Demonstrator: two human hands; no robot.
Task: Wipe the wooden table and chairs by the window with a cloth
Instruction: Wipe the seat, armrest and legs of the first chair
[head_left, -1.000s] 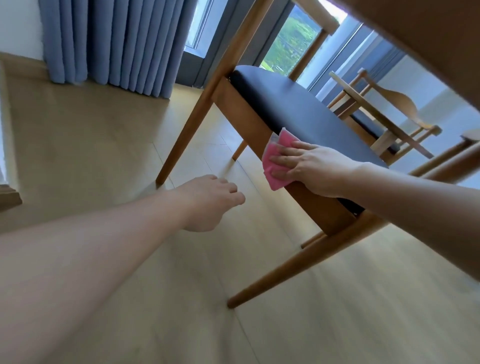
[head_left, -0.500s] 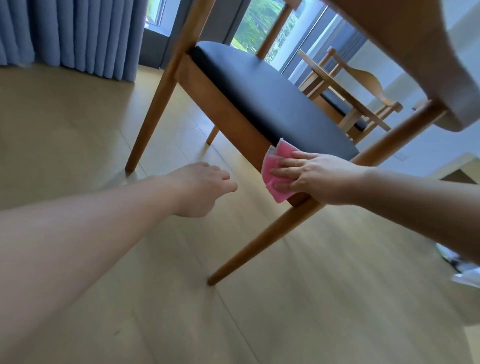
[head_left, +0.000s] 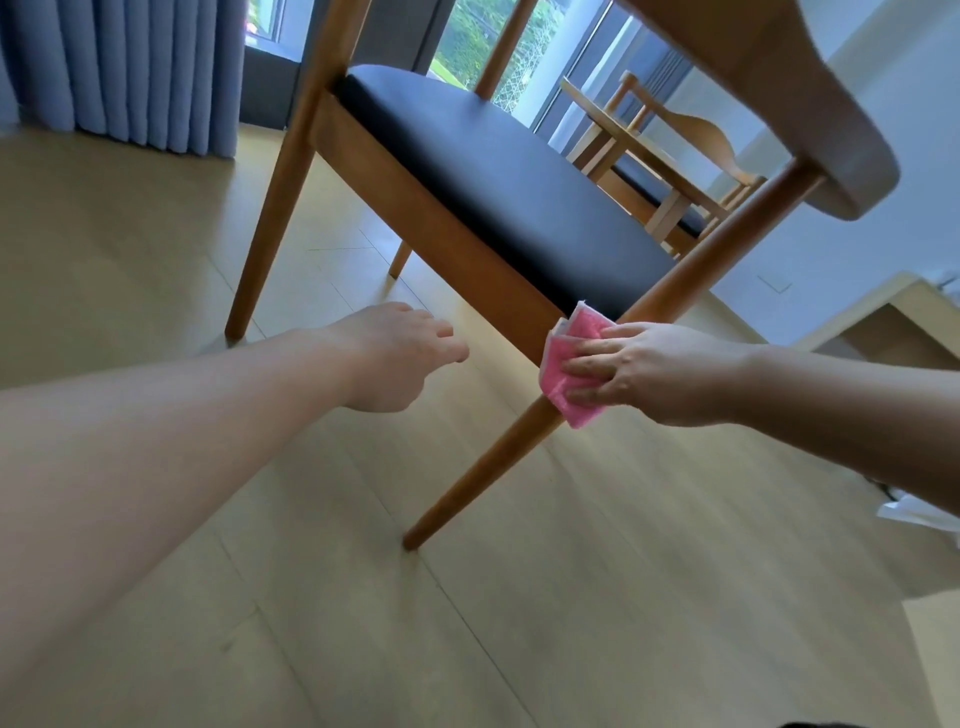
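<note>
Two wooden chairs in shot: near one (head_left: 467, 171), second (head_left: 670, 156) behind; one pink cloth (head_left: 569, 364); two hands, left (head_left: 400, 358), right (head_left: 660, 374); one blue curtain (head_left: 130, 67)

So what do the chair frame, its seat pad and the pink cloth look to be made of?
Chair frame: looks like solid wood, brown with a smooth satin finish and faint grain.
Seat pad: black, smooth, with a soft sheen; probably leather or vinyl, cannot tell which.
Pink cloth: soft folded fabric with a fine nubbly texture, possibly microfibre, pressed on the leg by the right hand.

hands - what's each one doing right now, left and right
Left hand: loosely open, empty.
Right hand: pressing pink cloth flat against chair leg.
</note>
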